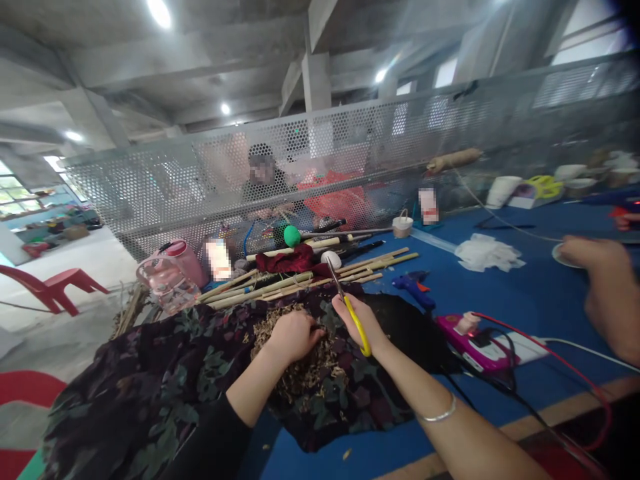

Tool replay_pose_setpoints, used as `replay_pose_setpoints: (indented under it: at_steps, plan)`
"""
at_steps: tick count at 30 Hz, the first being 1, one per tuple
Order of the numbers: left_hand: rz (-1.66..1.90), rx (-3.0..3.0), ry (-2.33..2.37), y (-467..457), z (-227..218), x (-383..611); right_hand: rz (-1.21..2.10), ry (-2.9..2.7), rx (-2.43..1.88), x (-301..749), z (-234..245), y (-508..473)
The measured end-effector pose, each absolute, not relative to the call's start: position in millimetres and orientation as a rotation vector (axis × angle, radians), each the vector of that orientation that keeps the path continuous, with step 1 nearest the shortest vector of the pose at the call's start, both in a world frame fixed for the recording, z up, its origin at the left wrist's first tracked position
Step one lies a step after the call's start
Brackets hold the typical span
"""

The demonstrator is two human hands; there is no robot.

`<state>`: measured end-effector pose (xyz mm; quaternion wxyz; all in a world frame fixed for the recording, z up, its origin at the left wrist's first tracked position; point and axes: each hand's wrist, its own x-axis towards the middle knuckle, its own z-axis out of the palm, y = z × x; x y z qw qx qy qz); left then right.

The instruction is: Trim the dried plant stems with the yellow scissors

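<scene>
My left hand (294, 339) rests on a pile of dry brown shreds (305, 380). Its fingers curl closed into the pile, and whatever they pinch is hidden. The shreds lie on a dark leaf-patterned cloth (195, 373) spread over the table. My right hand (361, 321), a silver bangle on its wrist, grips yellow-handled scissors (356, 323). Their blades point up and away, toward a small white ball (331, 260). Just beyond both hands lie thin bamboo sticks (280, 287) and a dark red cloth (290, 260).
A blue glue gun (414, 287) and a pink power strip (477, 347) with cables lie to the right on the blue table (400, 437). Another person's hand (595, 257) is at the right, near a taut string. Pink jug (183, 263) left; perforated metal screen (210, 173) behind.
</scene>
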<state>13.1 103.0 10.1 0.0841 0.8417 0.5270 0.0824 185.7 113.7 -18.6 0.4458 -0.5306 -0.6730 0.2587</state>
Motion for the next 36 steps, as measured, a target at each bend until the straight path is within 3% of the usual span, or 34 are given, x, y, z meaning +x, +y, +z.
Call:
replay_pose_setpoints:
  at_steps: [9,14,19,27,36]
  plan:
    - [0.458,2.421,1.645,119,19,-5,0.638,-1.704,-1.31,183,-20,112]
    - [-0.058,2.422,1.993,162,28,-42,0.632,-1.729,-1.311,182,-20,112]
    - [-0.159,2.434,2.002,180,20,-58,0.612,-1.749,-1.312,182,-21,111]
    - [0.188,2.674,1.655,170,17,-76,0.616,-1.787,-1.312,181,-24,112]
    - [0.304,2.312,2.092,182,13,-85,0.599,-1.77,-1.294,180,-27,113]
